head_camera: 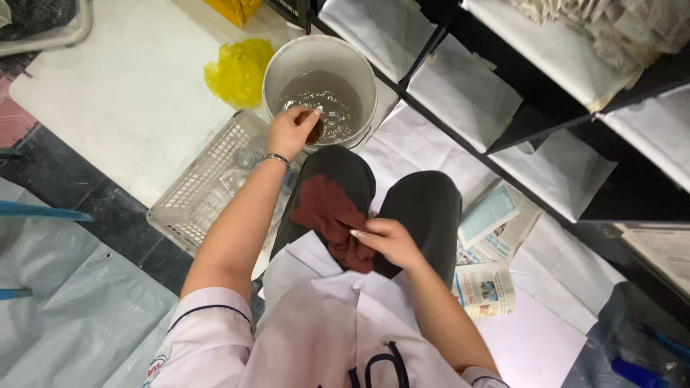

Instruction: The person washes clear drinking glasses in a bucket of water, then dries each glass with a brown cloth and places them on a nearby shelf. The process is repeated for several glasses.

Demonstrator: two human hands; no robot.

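Note:
I sit with my knees bent in dark trousers. My left hand (291,131) reaches over the rim of a white bucket (277,68) holding water and grips a small brown object (315,131) just above the water surface. A bracelet circles that wrist. My right hand (388,241) rests on a dark red cloth (327,212) draped over my left thigh, fingers pressing down on it.
A white plastic basket (194,194) with clear items inside sits left of my leg. A yellow plastic bag (237,72) lies beside the bucket. Newspapers (489,244) lie on the floor at right. Dark shelves lined with white paper (467,90) rise ahead.

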